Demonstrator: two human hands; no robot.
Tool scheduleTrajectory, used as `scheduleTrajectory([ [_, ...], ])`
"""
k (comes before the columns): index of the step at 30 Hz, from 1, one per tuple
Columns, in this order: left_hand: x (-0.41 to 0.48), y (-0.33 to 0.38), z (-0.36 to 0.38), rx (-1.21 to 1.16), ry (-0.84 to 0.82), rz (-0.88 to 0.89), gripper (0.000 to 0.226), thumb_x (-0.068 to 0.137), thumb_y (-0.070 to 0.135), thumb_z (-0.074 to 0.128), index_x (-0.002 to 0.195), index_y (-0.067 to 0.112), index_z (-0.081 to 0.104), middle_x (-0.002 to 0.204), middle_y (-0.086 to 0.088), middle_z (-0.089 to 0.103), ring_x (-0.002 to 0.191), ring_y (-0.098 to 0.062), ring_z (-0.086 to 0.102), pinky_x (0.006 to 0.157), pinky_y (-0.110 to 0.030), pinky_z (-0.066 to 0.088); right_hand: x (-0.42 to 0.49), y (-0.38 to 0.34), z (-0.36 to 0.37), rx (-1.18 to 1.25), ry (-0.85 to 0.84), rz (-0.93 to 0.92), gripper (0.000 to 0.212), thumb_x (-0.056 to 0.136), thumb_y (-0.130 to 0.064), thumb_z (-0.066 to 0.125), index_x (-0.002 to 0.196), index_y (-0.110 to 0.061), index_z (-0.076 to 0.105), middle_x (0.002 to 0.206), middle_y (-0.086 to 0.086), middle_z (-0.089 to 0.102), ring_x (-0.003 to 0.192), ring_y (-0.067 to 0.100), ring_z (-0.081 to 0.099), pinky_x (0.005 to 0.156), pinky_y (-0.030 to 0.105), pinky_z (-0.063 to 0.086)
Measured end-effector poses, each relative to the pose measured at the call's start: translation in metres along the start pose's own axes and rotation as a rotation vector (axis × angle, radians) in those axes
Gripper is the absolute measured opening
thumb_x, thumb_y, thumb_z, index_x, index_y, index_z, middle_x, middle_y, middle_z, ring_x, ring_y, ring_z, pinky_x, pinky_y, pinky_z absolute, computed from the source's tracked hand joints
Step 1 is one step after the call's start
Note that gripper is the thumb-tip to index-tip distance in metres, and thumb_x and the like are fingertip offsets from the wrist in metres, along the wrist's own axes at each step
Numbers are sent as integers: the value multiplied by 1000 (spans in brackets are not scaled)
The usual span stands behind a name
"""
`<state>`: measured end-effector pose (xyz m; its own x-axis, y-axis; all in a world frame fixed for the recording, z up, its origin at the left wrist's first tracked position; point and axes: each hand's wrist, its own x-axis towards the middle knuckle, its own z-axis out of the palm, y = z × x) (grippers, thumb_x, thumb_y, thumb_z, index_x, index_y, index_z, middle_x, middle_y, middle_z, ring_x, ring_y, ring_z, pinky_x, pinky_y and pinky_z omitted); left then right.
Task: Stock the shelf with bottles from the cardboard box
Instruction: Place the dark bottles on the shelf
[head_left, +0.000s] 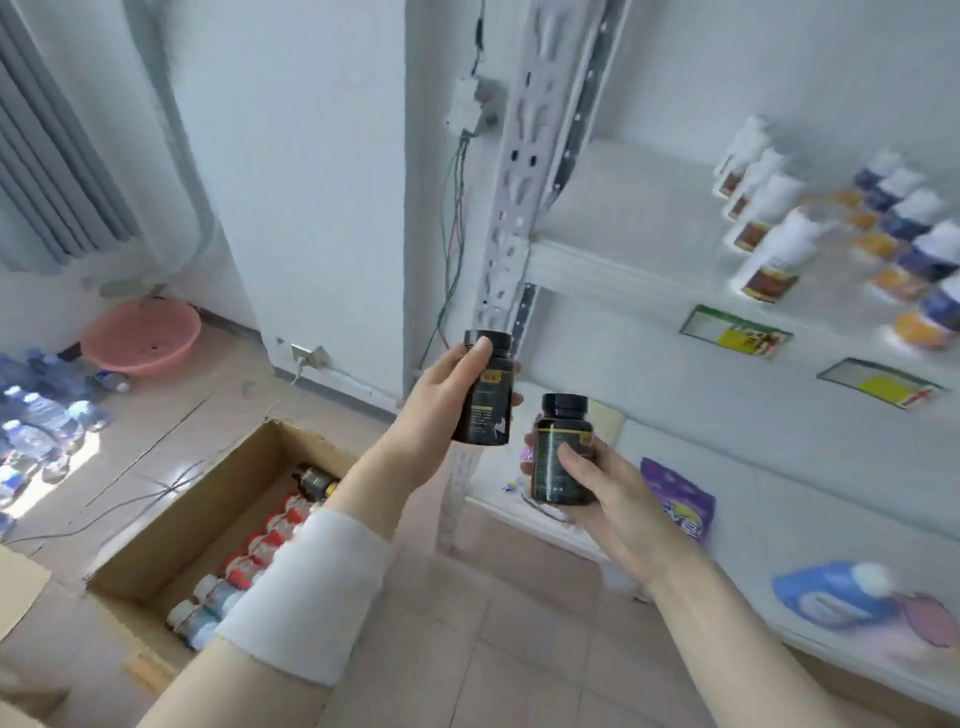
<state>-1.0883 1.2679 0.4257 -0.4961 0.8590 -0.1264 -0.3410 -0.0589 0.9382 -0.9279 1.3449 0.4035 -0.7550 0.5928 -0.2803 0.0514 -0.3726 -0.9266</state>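
Far left of the shelf post (514, 171), a cluster of water bottles (31, 415) is seen on the floor, with a pink basin (140, 338) beside them. Nearer the post, still to its left and lower, an open cardboard box (208, 499) is set on the tiled floor. Rows of red-capped bottles (260, 545) are packed inside it, and one dark bottle (314, 480) lies at the far end.

The left hand (441, 395), with a white band (306, 592) worn on the forearm, is raised directly in front of the post. A black bottle (485, 395) is gripped in it, fingers and thumb curled round the body and a fingertip laid on the cap. The bottle is held nearly upright.

Just right of the post and slightly lower, the right hand (608, 499) is wrapped round a second black bottle (561, 452), held upright with the thumb across its front. The two bottles are close together but apart.

Right of the post, an upper shelf (623, 218) carries a row of white bottles (769, 249) and, further right, blue-banded bottles (930, 254). Two price tags (737, 330) are fixed below its edge. On the lower shelf (779, 467), a purple bag (680, 499) and a blue jug (831, 592) are lying. This side is blurred.
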Motion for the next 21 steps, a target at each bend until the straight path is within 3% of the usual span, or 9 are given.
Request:
scheduleTrajectory([
  [3,5,10,94,23,-56,66,30,97,31,42,105,7,57,85,-3,69,59,-10,67,52,-25,53,-42,-38,-67,61,33,-104,70,39,-47,89,98,-16,69,98,2,72,87,14,69,72,26,57],
  [6,11,17,186,33,-131,128,26,96,31,44,99,11,60,86,-3,71,62,-13,68,54,-27,56,-84,-76,-135,59,77,-187,43,63,-37,76,99,-15,67,99,7,71,91,21,67,70,25,57],
  [7,13,20,208,39,-155,143,25,96,31,44,97,13,61,85,-2,72,63,-13,68,55,-28,56,-93,-86,-151,47,91,-211,45,64,-38,75,101,-14,65,98,7,71,92,22,66,71,25,57],
  [10,22,27,290,59,-258,179,22,97,31,44,95,16,60,86,0,73,66,-15,68,64,-33,55,-126,-119,-212,40,145,-308,77,39,-50,88,102,-13,64,95,4,73,90,18,69,76,27,58],
  [12,29,31,336,62,-306,184,26,97,33,45,94,14,62,86,-3,71,67,-15,67,68,-33,53,-140,-138,-248,40,188,-358,80,36,-50,89,102,-12,64,93,4,74,91,18,70,77,30,58],
  [14,40,34,374,74,-363,179,35,96,37,44,106,7,61,88,-5,68,68,-16,66,68,-32,53,-152,-160,-276,34,215,-402,71,47,-47,86,103,-10,63,96,4,73,96,20,68,79,32,58],
  [16,54,36,407,105,-407,175,41,96,39,43,115,5,58,91,-3,67,68,-15,66,65,-29,54,-156,-181,-301,11,269,-421,48,66,-35,72,105,-9,61,100,6,69,104,26,64,86,37,56],
  [18,72,39,436,140,-428,162,34,96,38,45,106,9,61,89,-1,68,64,-11,67,62,-25,55,-154,-203,-324,-42,326,-431,39,72,-26,60,106,-8,61,101,9,67,105,29,62,88,39,54],
  [21,110,47,473,197,-467,167,21,96,32,49,93,16,62,91,1,69,71,-15,67,74,-32,54,-143,-239,-351,-189,385,-435,44,72,-33,62,109,-9,62,109,14,67,108,28,63,97,40,49],
])
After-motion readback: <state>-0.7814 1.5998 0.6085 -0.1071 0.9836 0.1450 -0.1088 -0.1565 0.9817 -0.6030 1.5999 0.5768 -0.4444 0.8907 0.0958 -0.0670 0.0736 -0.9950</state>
